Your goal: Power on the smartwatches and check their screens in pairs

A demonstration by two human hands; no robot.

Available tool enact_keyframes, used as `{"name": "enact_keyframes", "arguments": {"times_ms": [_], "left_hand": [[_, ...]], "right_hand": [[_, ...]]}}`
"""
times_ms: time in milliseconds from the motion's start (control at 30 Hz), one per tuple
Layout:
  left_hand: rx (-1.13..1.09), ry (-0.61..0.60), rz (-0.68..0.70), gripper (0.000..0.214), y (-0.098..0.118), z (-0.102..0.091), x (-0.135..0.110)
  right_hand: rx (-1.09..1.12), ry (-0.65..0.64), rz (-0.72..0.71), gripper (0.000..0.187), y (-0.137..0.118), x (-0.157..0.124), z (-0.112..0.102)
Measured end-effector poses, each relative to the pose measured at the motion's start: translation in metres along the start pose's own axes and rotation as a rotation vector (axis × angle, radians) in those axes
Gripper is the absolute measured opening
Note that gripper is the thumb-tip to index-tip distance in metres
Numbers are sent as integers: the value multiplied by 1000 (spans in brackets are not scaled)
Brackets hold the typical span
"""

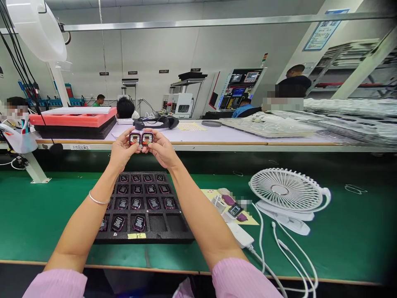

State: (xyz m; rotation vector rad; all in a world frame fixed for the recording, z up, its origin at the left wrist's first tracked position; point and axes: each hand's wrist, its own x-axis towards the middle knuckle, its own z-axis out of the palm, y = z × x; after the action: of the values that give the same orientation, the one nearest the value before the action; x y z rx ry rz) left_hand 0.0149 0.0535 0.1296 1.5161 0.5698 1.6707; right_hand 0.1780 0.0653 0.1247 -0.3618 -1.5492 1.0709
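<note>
Two small square smartwatch bodies with purple rims and lit colour screens are held up side by side, above the far end of a black foam tray (pixel 144 236). My left hand (pixel 121 151) pinches the left watch (pixel 135 138) between thumb and fingers. In my right hand (pixel 163 151) is the right watch (pixel 147 138), gripped the same way. Below, the tray carries rows of similar dark watch bodies with white text on their faces. Two pockets at its near right hold nothing. A yellow label (pixel 137 236) sticks to the tray's front edge.
A white desk fan (pixel 287 192) stands on the right of the green bench. Beside the tray lie a yellow sheet (pixel 251 220), a strapped watch (pixel 235 210), a white charger (pixel 240 235) and loose cables. Red foam trays (pixel 72 120) are stacked on the shelf behind. Several people sit farther back.
</note>
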Motion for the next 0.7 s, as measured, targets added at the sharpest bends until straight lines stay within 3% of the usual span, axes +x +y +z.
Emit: {"name": "enact_keyframes", "arguments": {"times_ms": [133, 267, 467, 700], "left_hand": [[16, -7, 36, 64, 2, 1, 4], [29, -24, 15, 65, 3, 0, -12], [46, -85, -168, 60, 2, -4, -79], [48, -55, -438, 55, -16, -12, -145]], "right_hand": [[13, -14, -14, 46, -9, 0, 0], [37, -25, 1, 48, -12, -16, 3], [112, -8, 185, 52, 3, -78, 12], [232, 79, 426, 43, 24, -148, 25]]}}
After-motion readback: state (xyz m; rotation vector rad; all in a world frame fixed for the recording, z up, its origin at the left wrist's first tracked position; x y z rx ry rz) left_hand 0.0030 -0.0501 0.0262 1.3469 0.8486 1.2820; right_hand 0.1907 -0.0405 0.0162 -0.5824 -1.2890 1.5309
